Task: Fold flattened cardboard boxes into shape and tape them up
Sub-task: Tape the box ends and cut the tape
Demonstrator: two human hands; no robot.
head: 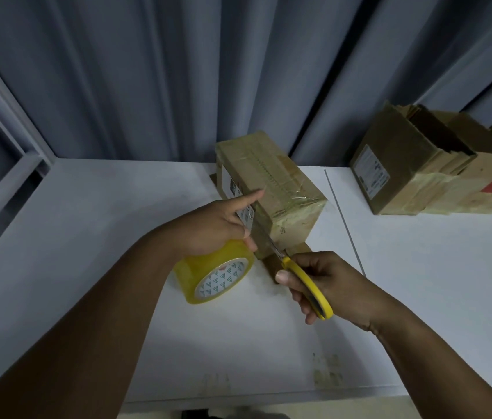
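A taped cardboard box [272, 182] sits on a white table [87, 237], just beyond both hands. The left hand [211, 228] grips a roll of yellow tape [217, 276] at the box's near corner, forefinger [254, 196] stretched out against its side. The right hand [326, 285] clasps yellow-handled scissors [308, 282], blades apparently on the tape strip between roll and box. More boxes [420, 170] stand at right.

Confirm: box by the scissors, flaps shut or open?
Shut. The box has its top flaps flat, glossy tape over the seam and near edge.
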